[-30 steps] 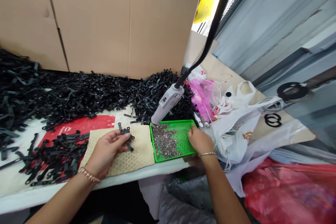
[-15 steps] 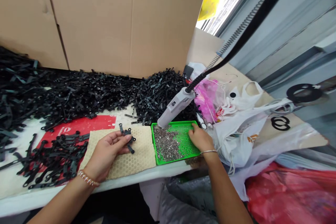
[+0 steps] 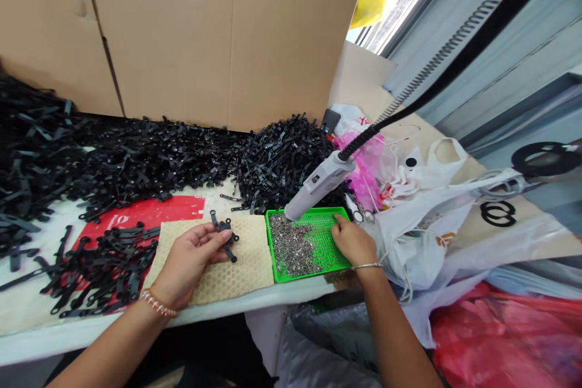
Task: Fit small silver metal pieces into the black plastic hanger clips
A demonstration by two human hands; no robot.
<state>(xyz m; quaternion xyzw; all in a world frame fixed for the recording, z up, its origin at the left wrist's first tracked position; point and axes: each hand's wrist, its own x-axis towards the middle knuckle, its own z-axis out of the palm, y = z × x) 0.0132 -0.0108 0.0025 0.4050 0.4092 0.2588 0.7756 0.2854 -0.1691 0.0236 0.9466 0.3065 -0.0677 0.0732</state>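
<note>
My left hand [image 3: 188, 262] rests on a beige honeycomb mat [image 3: 236, 267] and pinches a small black plastic part [image 3: 224, 235] between thumb and fingers. My right hand [image 3: 351, 241] lies in a green mesh tray [image 3: 325, 230], fingers curled at its right side, next to a heap of small silver screws [image 3: 293, 248]. Whether those fingers hold a screw is hidden. A grey electric screwdriver [image 3: 318, 185] hangs on a coiled black cable [image 3: 436, 60], its tip over the tray's far left corner.
A long heap of black plastic strips [image 3: 150, 154] runs along the cardboard wall [image 3: 191, 30]. More strips [image 3: 100, 267] lie on a red sheet at the left. White and pink plastic bags [image 3: 409, 206] crowd the right; small scissors [image 3: 361, 216] lie beside the tray.
The screwdriver has swung rightward over the tray. The view has shifted slightly. Both hands stay in the same places, the left still pinching the black part.
</note>
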